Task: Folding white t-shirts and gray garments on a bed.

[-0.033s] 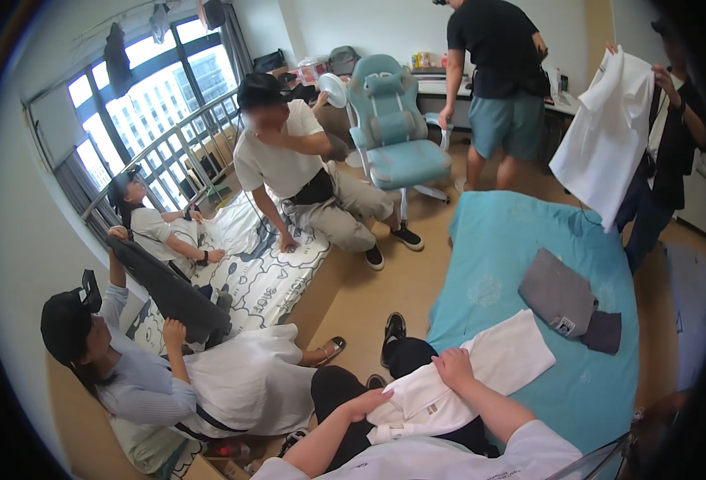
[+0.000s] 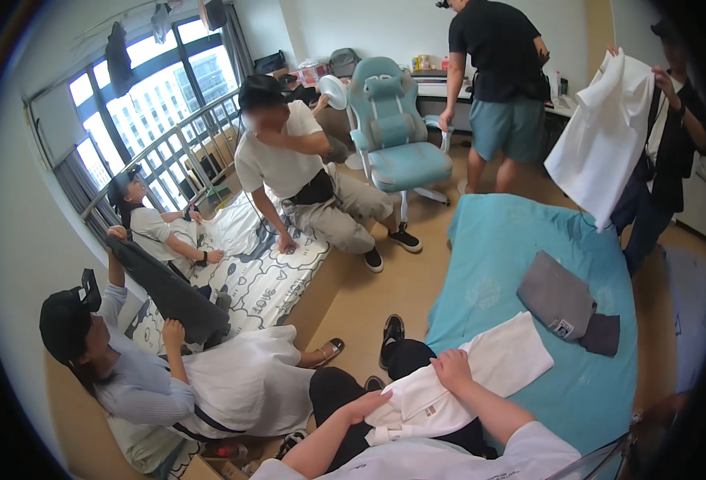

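A white garment (image 2: 505, 357), folded into a long strip, lies across my lap, its far end reaching onto the turquoise bedspread. It has a small tan patch near my hands. My left hand (image 2: 364, 406) is closed on the garment's left edge, fingers together. Farther along the strip, my right hand (image 2: 452, 370) grips the cloth from above with bent fingers. Beyond its far end, a folded grey garment (image 2: 559, 294) rests on the bed, with a darker grey piece (image 2: 602, 334) at its lower right. The underside of the white garment is hidden.
The turquoise bed (image 2: 481, 264) extends ahead and right. At left, a seated person (image 2: 137, 368) holds dark trousers (image 2: 169, 288). Others sit on a patterned bed (image 2: 265, 296). A light-blue chair (image 2: 405, 164) stands ahead near a standing person (image 2: 501, 80); far right, someone holds up a white shirt (image 2: 605, 132).
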Demonstrator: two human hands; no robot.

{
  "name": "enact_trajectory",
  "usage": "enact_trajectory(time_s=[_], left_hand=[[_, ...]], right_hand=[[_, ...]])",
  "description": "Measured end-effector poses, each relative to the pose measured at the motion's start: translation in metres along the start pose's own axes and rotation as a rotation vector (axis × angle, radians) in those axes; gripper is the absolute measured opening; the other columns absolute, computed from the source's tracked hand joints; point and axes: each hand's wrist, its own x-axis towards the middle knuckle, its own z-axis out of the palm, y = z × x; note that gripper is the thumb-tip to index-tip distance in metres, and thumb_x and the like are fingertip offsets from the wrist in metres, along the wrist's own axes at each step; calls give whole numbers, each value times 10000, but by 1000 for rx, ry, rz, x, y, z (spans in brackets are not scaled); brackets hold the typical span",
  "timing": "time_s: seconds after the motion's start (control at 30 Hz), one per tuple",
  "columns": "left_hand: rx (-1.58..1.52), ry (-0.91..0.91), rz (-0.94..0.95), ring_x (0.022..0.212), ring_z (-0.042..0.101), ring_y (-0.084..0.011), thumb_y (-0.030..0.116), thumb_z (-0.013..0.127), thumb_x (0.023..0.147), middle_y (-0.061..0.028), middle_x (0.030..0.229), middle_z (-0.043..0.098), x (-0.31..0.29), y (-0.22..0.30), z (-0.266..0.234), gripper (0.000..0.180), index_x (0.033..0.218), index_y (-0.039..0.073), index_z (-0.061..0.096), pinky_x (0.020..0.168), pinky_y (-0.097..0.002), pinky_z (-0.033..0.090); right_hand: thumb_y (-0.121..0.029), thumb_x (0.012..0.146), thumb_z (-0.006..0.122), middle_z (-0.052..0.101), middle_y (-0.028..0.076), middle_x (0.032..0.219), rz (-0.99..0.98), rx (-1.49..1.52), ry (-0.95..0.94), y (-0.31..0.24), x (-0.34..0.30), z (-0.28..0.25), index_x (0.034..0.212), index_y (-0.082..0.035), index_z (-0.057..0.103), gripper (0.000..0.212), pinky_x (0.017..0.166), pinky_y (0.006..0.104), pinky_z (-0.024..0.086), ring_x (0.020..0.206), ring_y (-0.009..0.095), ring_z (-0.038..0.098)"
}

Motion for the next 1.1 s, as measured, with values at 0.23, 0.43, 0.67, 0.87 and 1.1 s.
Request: enact_trajectory(time_s=[0.23,0.43,0.67,0.87,1.1], left_hand=[[-80,100,114,1099,651,-196,426,530,1039,-95,1243,661,-9,-4,10,490,1313,22,568,967,-346,513],[-508,-138,196,1174,638,-270,354,535,1031,-153,1323,617,-18,-19,-13,495,1386,12,492,1048,-415,496],[-750,-98,296,1347,498,-311,487,394,1058,-149,1465,514,-49,-1,7,616,1464,24,425,1156,-465,362],[-634,-136,177,1398,443,-288,600,357,1028,-102,1543,433,-61,-9,19,732,1542,80,311,1136,-472,368],[-432,-113,260,1467,338,-289,552,400,1031,-88,1615,305,-74,-15,13,747,1585,94,198,1184,-477,307]], right_hand=[[-313,911,655,489,211,1421,-196,46,119,-85,10,-47,1312,-87,590,465,1110,570,310,1317,405,445],[-520,1012,433,318,188,1594,-190,-236,-310,-108,-30,-22,1529,-185,410,617,1199,582,143,1505,364,217],[-583,996,418,226,257,1610,-45,6,-278,-135,-45,-54,1549,-111,343,731,1209,577,109,1518,405,151],[-639,981,378,297,282,1576,-45,88,-315,-151,-73,-24,1528,-22,348,825,1208,563,128,1500,406,211],[-763,908,391,259,319,1576,-17,123,-439,-163,-70,-42,1564,12,215,1032,1175,639,132,1492,444,207]])
